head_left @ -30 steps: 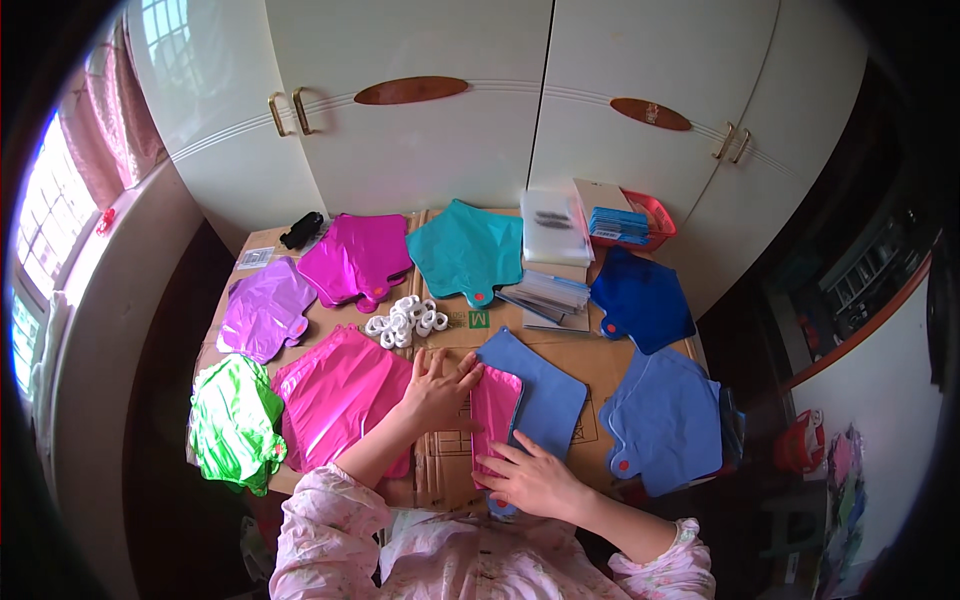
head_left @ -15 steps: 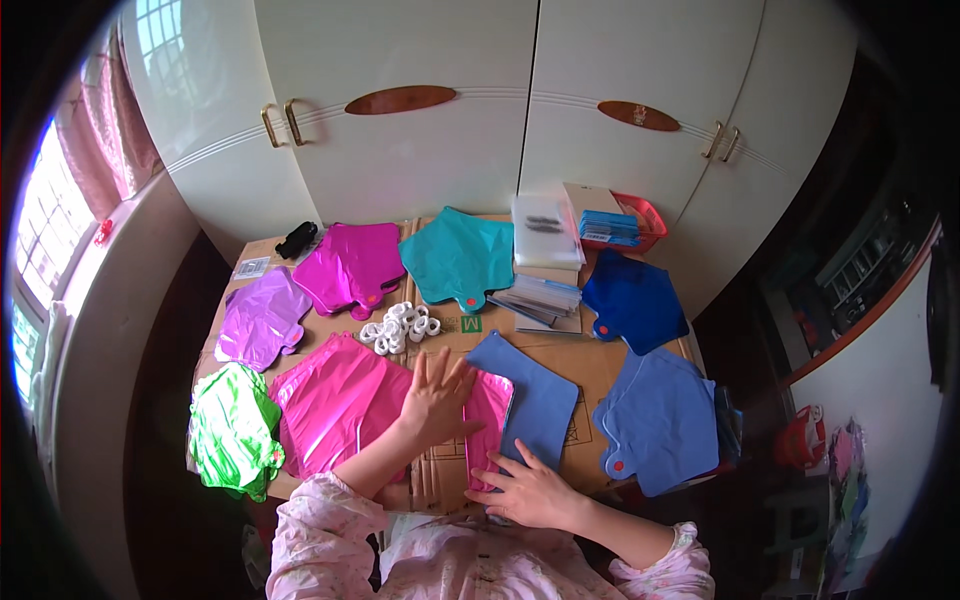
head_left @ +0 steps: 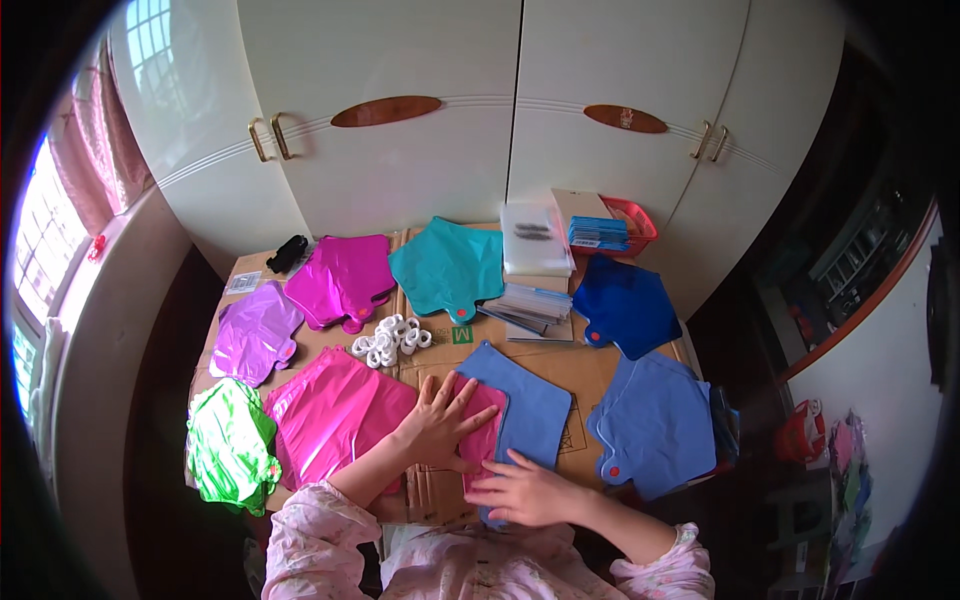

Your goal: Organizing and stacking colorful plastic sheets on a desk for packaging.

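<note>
Pink balloon (head_left: 482, 432) lies flat on the bench (head_left: 585, 372) right before me, atop a blue one (head_left: 530, 408). My left hand (head_left: 437, 424) presses it, fingers spread; my right hand (head_left: 522, 492) rests flat at its lower edge. White rings (head_left: 390, 340) beyond.

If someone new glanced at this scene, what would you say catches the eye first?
Bright flat foil balloons fan across the cardboard-covered table: a green one at far left, a teal one at the back. At the near edge the left hand presses a pink balloon, with the right hand beside it.
</note>
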A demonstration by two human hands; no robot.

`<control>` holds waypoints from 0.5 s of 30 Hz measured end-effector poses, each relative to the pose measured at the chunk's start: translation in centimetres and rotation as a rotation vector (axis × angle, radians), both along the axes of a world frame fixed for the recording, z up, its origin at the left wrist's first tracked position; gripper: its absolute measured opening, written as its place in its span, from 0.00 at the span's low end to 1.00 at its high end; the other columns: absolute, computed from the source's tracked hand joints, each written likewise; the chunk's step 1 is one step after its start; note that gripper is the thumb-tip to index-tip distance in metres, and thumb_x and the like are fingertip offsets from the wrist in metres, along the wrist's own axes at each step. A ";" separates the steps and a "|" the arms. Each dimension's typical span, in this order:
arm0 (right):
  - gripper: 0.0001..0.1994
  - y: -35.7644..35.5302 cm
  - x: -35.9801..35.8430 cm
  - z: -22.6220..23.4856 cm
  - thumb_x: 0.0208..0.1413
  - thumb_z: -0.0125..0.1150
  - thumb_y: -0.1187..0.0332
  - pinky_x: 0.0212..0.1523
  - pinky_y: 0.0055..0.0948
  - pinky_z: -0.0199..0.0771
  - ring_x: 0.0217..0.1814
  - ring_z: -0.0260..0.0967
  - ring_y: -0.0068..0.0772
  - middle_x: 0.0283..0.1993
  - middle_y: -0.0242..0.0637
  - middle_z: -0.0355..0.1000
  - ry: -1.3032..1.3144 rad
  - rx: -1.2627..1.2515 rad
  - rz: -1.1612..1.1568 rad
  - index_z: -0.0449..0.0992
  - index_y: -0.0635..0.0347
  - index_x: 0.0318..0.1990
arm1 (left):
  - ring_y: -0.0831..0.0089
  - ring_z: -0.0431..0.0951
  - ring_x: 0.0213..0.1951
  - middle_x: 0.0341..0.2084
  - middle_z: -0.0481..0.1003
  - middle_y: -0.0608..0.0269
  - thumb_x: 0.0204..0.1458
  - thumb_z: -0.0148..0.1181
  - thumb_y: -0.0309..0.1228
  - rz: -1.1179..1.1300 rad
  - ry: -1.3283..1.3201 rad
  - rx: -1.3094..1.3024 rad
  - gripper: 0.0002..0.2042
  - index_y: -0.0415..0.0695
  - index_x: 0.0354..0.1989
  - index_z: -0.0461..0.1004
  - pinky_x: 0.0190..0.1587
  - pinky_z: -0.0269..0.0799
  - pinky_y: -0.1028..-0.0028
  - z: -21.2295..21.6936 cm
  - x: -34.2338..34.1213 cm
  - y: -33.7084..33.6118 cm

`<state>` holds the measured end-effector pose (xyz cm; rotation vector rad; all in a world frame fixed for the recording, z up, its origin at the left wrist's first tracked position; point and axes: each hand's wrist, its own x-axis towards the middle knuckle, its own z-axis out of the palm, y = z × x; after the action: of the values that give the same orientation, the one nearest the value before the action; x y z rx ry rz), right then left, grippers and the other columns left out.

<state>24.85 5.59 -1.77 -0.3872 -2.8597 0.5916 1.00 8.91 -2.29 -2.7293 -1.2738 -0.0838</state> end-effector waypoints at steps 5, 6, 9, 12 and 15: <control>0.21 7.4 0.8 -0.3 0.51 0.61 0.62 0.57 0.39 0.63 0.58 0.61 0.45 0.53 0.43 0.66 0.179 0.025 -0.544 0.69 0.57 0.52 | 0.33 0.48 0.63 0.64 0.51 0.43 0.31 0.51 0.73 0.052 0.048 -0.056 0.52 0.58 0.66 0.53 0.55 0.46 0.32 0.6 0.5 -0.6; 0.21 8.8 0.6 -0.7 0.49 0.63 0.61 0.56 0.41 0.63 0.56 0.63 0.47 0.52 0.44 0.67 0.187 0.033 -0.707 0.69 0.60 0.50 | 0.34 0.48 0.63 0.64 0.52 0.44 0.30 0.51 0.74 0.057 0.059 -0.055 0.52 0.58 0.66 0.53 0.55 0.46 0.31 0.6 0.6 -0.7; 0.24 11.6 0.3 -1.0 0.46 0.65 0.57 0.55 0.41 0.64 0.54 0.65 0.47 0.50 0.45 0.67 0.058 0.087 -0.840 0.68 0.62 0.47 | 0.34 0.48 0.63 0.64 0.52 0.46 0.30 0.50 0.74 0.070 0.072 -0.051 0.52 0.58 0.66 0.52 0.54 0.46 0.30 0.9 0.9 -0.7; 0.28 13.7 -0.3 -0.1 0.46 0.62 0.51 0.56 0.45 0.62 0.59 0.62 0.47 0.55 0.48 0.65 -0.067 -0.303 -0.856 0.66 0.61 0.50 | 0.33 0.47 0.63 0.64 0.52 0.46 0.30 0.50 0.74 0.100 0.066 -0.052 0.52 0.58 0.66 0.52 0.54 0.47 0.29 0.7 1.2 -0.9; 0.29 14.3 -1.4 1.9 0.46 0.59 0.47 0.57 0.43 0.61 0.58 0.63 0.48 0.52 0.49 0.68 -0.328 -0.280 -0.796 0.69 0.61 0.48 | 0.32 0.47 0.63 0.63 0.52 0.45 0.31 0.50 0.74 0.140 0.069 -0.052 0.52 0.58 0.66 0.52 0.53 0.47 0.29 0.6 1.5 -1.5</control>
<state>23.47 19.89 0.09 -1.6839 -2.5451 0.7955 2.54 7.41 -1.68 -2.6505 -1.4626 0.0583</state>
